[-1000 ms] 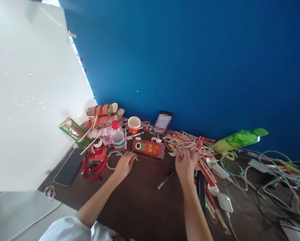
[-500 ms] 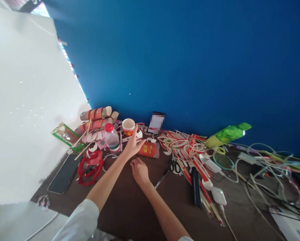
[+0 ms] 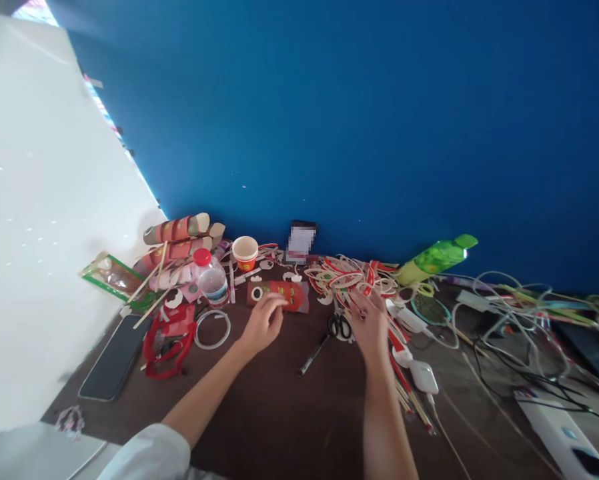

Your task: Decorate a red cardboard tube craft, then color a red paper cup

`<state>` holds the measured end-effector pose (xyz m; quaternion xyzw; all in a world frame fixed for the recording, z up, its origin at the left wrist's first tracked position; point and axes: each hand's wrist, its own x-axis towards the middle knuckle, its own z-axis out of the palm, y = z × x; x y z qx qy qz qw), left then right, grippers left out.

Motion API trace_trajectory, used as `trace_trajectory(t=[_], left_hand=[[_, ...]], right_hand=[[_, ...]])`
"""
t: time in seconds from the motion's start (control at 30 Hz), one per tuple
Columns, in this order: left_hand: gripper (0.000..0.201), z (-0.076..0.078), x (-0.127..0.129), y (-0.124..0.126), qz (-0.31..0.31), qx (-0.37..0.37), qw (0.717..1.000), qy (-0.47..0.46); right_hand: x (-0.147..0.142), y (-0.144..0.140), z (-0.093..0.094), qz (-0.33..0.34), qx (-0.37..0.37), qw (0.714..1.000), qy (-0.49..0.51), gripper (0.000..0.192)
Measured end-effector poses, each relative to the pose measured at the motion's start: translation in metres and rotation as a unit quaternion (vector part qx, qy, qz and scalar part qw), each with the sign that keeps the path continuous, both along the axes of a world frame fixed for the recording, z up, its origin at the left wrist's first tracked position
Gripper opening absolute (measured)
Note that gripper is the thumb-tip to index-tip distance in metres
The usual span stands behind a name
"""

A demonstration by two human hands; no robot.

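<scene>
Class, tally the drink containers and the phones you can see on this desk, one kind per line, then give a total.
Clear water bottle with red cap: 1
Green bottle lying on its side: 1
Paper cup: 1
Phone lying flat: 1
Phone propped against the blue wall: 1
Total: 5

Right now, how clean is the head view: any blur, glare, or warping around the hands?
Head view: wide-angle warp bends the white board and table edge; right hand is motion-blurred over the strip pile; left hand is sharper by the red card. Light is soft; one glint on the green bottle. One small patch is pixelated.
</scene>
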<state>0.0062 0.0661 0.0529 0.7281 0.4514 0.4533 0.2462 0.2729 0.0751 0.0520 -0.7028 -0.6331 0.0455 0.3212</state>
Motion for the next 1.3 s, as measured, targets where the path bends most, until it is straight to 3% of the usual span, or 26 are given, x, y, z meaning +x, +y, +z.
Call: trace_trajectory(t=[0.13,0.3,0.53,0.7,0.9,1.1,1.13,1.2,1.3], left_hand=[[0.024,-0.017,0.010,-0.019,-0.034,-0.023,0.999,0.006],[0.025,-0.035,0.016,-0.034,-0.064,-0.044,0.997,0.004],[0.025,-0.043,0.015,-0.037,-0.089,-0.058,0.994,0.005],[0.025,-0.044,0.011,-0.035,-0.089,-0.063,0.994,-0.001],[0.025,-0.045,0.012,-0.033,-0.085,-0.069,0.994,-0.024],[0.023,-0.045,0.016,-0.037,-0.104,-0.078,0.990,-0.049],[0.022,-0.045,0.017,-0.038,-0.109,-0.080,0.989,-0.052],[0.022,-0.046,0.020,-0.041,-0.117,-0.083,0.988,-0.058],[0.035,-0.047,0.026,-0.047,-0.157,-0.101,0.979,-0.085]], right_hand=[[0.040,-0.029,-0.007,-0.038,-0.065,0.996,-0.041,0.030],[0.035,-0.054,-0.023,-0.046,-0.136,0.983,-0.111,0.017],[0.023,-0.046,-0.021,-0.033,-0.203,0.966,-0.155,0.009],[0.029,-0.037,-0.013,-0.012,-0.195,0.973,-0.123,0.008],[0.048,-0.039,0.002,-0.029,-0.101,0.994,-0.017,0.013],[0.041,-0.045,0.037,-0.105,0.053,0.987,0.106,0.038],[0.033,-0.047,0.043,-0.110,0.077,0.982,0.134,0.041],[0.011,-0.052,0.051,-0.097,0.121,0.944,0.291,0.041],[-0.035,-0.060,0.051,-0.014,0.073,0.880,0.470,0.039]])
